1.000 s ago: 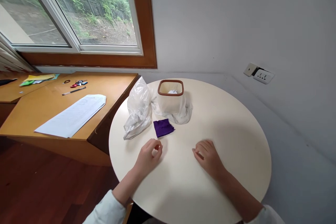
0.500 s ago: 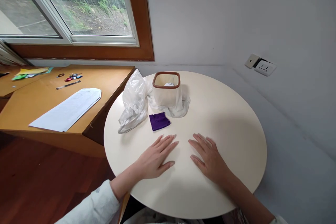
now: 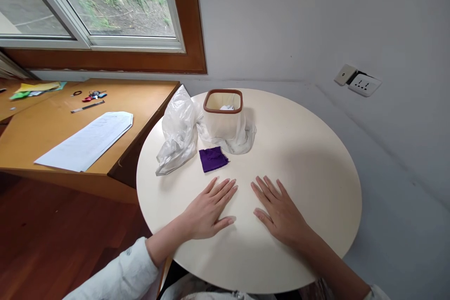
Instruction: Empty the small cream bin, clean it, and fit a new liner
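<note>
A plastic bag (image 3: 178, 126) lies along the round table's (image 3: 309, 154) left edge. The left hand (image 3: 210, 211), curled a second ago, is now spread flat — holding nothing. Just beyond its fingertips the purple cloth (image 3: 213, 159) lies untouched, before the bin (image 3: 223, 125). The right hand (image 3: 281, 213) has likewise uncurled — both are free; bare tabletop runs rightward to the rim.

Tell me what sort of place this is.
Probably a study or small office indoors, though a home room is possible: a wooden desk bearing white papers stands below a window.
</note>
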The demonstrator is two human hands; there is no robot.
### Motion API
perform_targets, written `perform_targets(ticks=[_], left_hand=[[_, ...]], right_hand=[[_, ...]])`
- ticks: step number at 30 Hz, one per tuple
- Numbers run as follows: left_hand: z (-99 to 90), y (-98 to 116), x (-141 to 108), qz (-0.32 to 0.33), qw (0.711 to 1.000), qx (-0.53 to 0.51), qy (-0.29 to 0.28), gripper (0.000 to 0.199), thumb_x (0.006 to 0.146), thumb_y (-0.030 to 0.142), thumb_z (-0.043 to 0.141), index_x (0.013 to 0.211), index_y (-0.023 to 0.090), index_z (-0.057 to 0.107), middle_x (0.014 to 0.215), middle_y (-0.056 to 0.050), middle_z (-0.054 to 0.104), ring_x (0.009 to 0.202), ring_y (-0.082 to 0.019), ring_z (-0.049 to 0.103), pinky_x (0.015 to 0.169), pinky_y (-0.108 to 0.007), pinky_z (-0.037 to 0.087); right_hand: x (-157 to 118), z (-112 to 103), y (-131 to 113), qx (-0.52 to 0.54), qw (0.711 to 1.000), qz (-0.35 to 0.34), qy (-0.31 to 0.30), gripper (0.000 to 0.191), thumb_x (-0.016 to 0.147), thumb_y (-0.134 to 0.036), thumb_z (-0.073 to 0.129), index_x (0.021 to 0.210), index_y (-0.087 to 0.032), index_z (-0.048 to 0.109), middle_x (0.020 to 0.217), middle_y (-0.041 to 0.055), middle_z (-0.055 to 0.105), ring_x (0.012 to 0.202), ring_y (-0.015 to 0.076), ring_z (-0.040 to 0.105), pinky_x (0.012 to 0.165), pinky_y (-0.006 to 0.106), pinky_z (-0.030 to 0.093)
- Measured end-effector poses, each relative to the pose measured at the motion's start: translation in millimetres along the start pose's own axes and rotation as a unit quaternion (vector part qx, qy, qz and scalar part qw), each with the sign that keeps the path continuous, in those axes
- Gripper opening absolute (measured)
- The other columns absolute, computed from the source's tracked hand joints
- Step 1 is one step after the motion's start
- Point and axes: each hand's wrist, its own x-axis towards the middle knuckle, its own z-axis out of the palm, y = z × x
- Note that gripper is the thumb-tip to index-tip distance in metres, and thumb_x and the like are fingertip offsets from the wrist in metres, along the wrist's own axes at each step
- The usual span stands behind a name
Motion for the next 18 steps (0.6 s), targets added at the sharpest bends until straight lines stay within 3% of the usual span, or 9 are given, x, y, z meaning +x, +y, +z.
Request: perform_targets(ticks=[9, 18], left_hand=[[1.3, -1.9, 0.2, 0.005, 1.000, -0.009, 0.013, 0.071, 0.089, 0.052, 0.032, 0.144, 0.017, 0.004, 0.150, -0.012, 0.016, 0.138, -0.026, 0.015, 0.112, -0.047, 0.007], [1.9, -2.2, 0.1, 0.004, 1.000, -0.007, 0.010, 0.071, 0.089, 0.052, 0.031, 0.145, 0.017, 0.004, 0.150, -0.011, 0.016, 0.138, -0.026, 0.015, 0.112, -0.046, 0.007]], right_hand=[[1.1, 0.3, 0.6, 0.008, 1.000, -0.006, 0.017, 0.056, 0.092, -0.038, 0.034, 0.143, -0.021, 0.020, 0.147, 0.0078, 0.026, 0.135, 0.0264, 0.023, 0.106, 0.052, 0.022], [1.2, 0.4, -0.1, 0.012, 1.000, 0.002, -0.001, 0.055, 0.092, -0.038, 0.032, 0.143, -0.021, 0.018, 0.148, 0.0066, 0.023, 0.136, 0.0253, 0.020, 0.107, 0.052, 0.018]])
